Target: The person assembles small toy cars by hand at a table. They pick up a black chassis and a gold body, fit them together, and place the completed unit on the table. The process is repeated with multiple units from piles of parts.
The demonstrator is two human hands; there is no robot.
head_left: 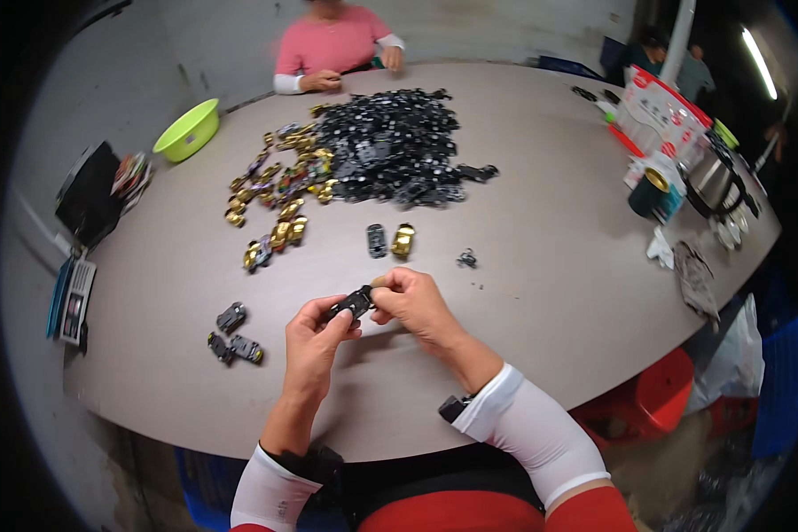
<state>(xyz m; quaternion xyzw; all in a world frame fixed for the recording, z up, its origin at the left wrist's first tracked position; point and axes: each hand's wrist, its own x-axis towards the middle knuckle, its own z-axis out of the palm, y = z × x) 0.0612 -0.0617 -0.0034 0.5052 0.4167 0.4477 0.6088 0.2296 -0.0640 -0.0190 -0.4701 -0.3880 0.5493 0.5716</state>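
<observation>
Piece: small black toy-car part (353, 303), probably light, stiff plastic.
Grip: left hand (313, 341) and right hand (417, 306) pinched its ends.
Hold: best by the edges.

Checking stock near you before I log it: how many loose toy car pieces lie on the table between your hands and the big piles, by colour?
Black pieces left of the left hand: 3
Black piece in front of the hands: 1
Gold piece beside it: 1
Small dark part to its right: 1
Total: 6, apart from the black piece held in both hands; right hand.
</observation>
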